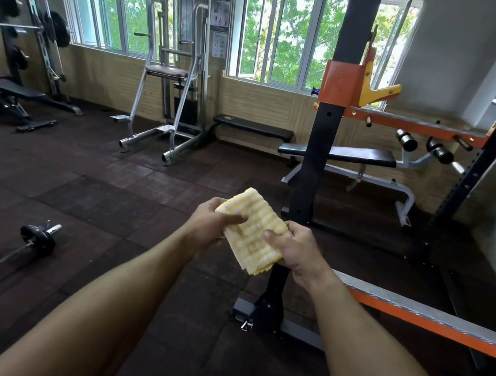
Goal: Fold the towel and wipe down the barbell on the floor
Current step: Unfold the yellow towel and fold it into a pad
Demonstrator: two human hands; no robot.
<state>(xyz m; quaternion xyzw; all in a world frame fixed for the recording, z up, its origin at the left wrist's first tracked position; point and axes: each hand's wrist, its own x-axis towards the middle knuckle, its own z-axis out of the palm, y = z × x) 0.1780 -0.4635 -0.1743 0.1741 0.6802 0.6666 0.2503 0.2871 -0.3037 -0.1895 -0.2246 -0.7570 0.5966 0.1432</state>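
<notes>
A yellow-and-white striped towel (pixel 252 228), folded into a thick rectangle, is held out in front of me at chest height. My left hand (pixel 209 224) grips its left edge with the thumb lying across the top. My right hand (pixel 293 251) grips the right edge, thumb pressed on the cloth. The barbell (pixel 1 260) lies on the dark rubber floor at the lower left, well apart from both hands. A small black plate (pixel 37 237) and a collar sit near its far end.
A black squat rack upright (pixel 319 153) stands right behind the towel, with an orange-and-grey safety bar (pixel 427 317) running to the right. Benches (pixel 338 153) and a grey dip station (pixel 172 80) line the windowed wall. Another bench (pixel 3 90) is at the far left.
</notes>
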